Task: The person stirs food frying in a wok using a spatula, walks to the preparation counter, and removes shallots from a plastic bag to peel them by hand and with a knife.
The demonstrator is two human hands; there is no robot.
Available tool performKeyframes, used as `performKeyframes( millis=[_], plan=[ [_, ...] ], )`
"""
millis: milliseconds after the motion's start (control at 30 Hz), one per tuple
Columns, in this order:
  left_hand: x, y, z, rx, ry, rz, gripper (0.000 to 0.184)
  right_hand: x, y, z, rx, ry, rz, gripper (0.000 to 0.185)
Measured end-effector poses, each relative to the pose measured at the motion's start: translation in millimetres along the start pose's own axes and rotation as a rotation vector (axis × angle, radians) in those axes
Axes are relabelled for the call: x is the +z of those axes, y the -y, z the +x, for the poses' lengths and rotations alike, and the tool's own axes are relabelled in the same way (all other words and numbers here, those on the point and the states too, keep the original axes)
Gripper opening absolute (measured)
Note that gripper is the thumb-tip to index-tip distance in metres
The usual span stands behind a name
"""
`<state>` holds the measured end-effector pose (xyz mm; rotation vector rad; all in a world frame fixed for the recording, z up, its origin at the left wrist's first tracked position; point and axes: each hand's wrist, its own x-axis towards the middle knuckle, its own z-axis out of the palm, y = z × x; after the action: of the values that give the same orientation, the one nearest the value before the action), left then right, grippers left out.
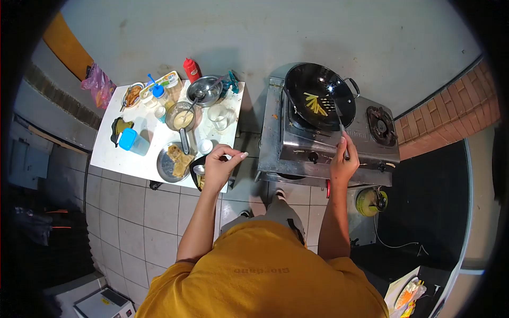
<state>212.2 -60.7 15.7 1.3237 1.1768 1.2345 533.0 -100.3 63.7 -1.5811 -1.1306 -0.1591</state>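
Note:
My right hand [345, 161] is wrapped round the handle of a slotted spatula [341, 117]. The spatula's blade rests inside a black wok [302, 79] on the stove, beside several pale yellow strips of food [316, 105]. My left hand [221, 165] hangs near the right edge of the white table, thumb and forefinger pinched together; whether anything is between them I cannot make out. Partly behind that hand is a black dish [195, 179] with a metal spoon [199, 169] in it. A metal plate with folded flat pieces of food [179, 161] lies to its left.
The stove [273, 138] has a second burner [381, 126] on the right. On the white table [108, 151] stand a saucepan of pale batter [183, 119], a metal bowl [205, 87], a red squeeze bottle [191, 70] and a blue-lidded container [133, 142]. A gas cylinder [367, 203] is below.

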Motion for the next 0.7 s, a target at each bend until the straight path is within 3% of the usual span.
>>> performKeyframes(
  millis=[167, 367, 433, 500, 567, 700],
  plan=[
    [44, 1, 25, 0.061, 0.003, -0.049, 0.011, -3, -31, 26, 0.085, 0.054, 0.011, 0.02],
    [113, -13, 64, -0.096, -0.063, -0.102, 0.02, -4, -70, 74, 0.198, 0.199, 0.079, 0.021],
    [134, -18, 74, -0.149, -0.057, -0.094, 0.023, -1, -87, 95, 0.14, 0.19, 0.086, 0.021],
    [153, -12, 84, -0.137, -0.065, -0.127, 0.024, 1, -104, 116, -0.017, 0.152, 0.094, 0.024],
    [169, -5, 93, -0.035, -0.115, -0.134, 0.028, 3, -118, 135, 0.027, 0.185, 0.098, 0.024],
    [191, -2, 93, -0.013, -0.174, -0.055, 0.018, 8, -132, 166, 0.115, 0.278, 0.061, 0.022]
  ],
)
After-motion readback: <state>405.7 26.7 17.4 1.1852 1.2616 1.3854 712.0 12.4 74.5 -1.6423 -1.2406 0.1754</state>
